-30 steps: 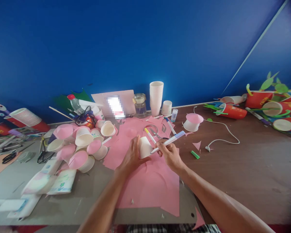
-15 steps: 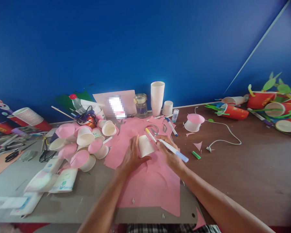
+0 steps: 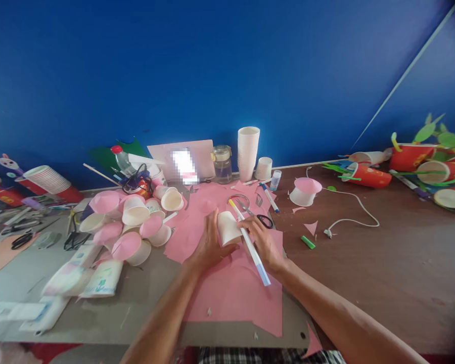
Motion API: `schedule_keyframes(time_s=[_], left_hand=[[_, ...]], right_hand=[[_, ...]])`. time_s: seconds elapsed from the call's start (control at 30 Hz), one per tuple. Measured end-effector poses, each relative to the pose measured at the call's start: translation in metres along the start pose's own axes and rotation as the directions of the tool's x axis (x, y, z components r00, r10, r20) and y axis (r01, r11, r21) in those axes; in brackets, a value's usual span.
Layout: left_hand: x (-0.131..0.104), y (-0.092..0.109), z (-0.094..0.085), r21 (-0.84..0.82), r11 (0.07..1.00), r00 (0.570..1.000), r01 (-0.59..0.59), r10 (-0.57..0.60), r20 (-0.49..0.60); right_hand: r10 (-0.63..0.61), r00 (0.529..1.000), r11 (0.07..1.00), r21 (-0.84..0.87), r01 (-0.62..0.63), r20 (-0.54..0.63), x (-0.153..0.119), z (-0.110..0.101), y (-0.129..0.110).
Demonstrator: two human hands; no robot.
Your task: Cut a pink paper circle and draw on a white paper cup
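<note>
My left hand [image 3: 211, 241] is closed round a white paper cup [image 3: 228, 227], which lies tilted over pink paper. In my right hand [image 3: 263, 241] is a white marker [image 3: 254, 253] with a pale blue end pointing down toward me. Its other end lies close against the cup's right side. Just beyond, a yellow-ended pen [image 3: 232, 204] lines up with the marker; whether the hand also touches it I cannot tell. Black-handled scissors [image 3: 264, 221] lie on the pink paper [image 3: 231, 298] behind my right hand.
Paper cups with pink cone tops [image 3: 127, 246] crowd the left. A tall cup stack [image 3: 247, 154], a glass jar [image 3: 222, 164] and a glue stick [image 3: 275, 180] stand at the back. Rightward are a pink-topped cup [image 3: 303, 196], a green cap [image 3: 308, 242], a white cable [image 3: 358, 225] and red cups [image 3: 371, 175].
The white marker has swung in my right hand, its blue end moving left and toward me. My right hand has shifted slightly, showing the scissors' black handles. The left hand still holds the cup.
</note>
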State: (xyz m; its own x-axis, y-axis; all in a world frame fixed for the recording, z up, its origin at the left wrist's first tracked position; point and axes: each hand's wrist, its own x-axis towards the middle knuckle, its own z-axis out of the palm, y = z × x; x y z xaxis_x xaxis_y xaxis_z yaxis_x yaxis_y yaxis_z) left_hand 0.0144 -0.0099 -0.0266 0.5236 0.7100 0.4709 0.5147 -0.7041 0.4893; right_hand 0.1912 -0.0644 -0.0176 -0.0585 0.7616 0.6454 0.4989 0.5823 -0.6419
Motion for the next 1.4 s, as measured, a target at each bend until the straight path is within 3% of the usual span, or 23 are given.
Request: schedule_keyframes(time_s=[0.27, 0.47, 0.53, 0.6, 0.7, 0.8, 0.97, 1.17, 1.4], left_hand=[[0.002, 0.005, -0.005, -0.246, 0.963, 0.991, 0.107, -0.084, 0.102], [0.0, 0.003, 0.0, -0.189, 0.964, 0.981, 0.185, -0.171, 0.086], [0.0, 0.001, 0.002, -0.115, 0.981, 0.987, 0.155, -0.15, 0.051], [0.0, -0.001, 0.003, -0.037, 0.993, 0.994, 0.112, -0.111, 0.02], [0.001, -0.002, 0.004, 0.041, 0.998, 0.999, 0.047, -0.046, -0.02], [0.002, -0.001, 0.004, 0.079, 0.997, 0.999, -0.011, 0.014, -0.04], [0.002, 0.0, 0.002, 0.129, 0.99, 0.997, -0.064, 0.07, -0.04], [-0.001, -0.005, 0.006, 0.193, 0.975, 0.992, -0.108, 0.119, -0.045], [-0.003, -0.004, 0.006, 0.193, 0.978, 0.996, -0.082, 0.089, -0.024]], right_hand=[[-0.111, 0.992, 0.987, -0.111, 0.118, 0.063, 0.003, -0.007, 0.0], [-0.154, 0.981, 0.983, -0.085, 0.164, 0.113, 0.002, -0.004, 0.0], [-0.105, 0.991, 0.994, 0.011, 0.104, 0.078, 0.003, -0.005, -0.002], [0.031, 0.999, 0.987, 0.157, -0.034, 0.023, 0.004, -0.007, -0.006], [0.28, 0.96, 0.868, 0.429, -0.252, -0.004, 0.007, -0.009, -0.009], [0.404, 0.914, 0.74, 0.577, -0.347, 0.032, 0.009, -0.008, -0.01], [0.471, 0.878, 0.7, 0.567, -0.435, 0.092, 0.009, -0.005, -0.011], [0.445, 0.889, 0.752, 0.496, -0.435, 0.105, 0.011, -0.007, -0.018], [0.445, 0.889, 0.785, 0.429, -0.447, 0.112, 0.01, -0.006, -0.018]])
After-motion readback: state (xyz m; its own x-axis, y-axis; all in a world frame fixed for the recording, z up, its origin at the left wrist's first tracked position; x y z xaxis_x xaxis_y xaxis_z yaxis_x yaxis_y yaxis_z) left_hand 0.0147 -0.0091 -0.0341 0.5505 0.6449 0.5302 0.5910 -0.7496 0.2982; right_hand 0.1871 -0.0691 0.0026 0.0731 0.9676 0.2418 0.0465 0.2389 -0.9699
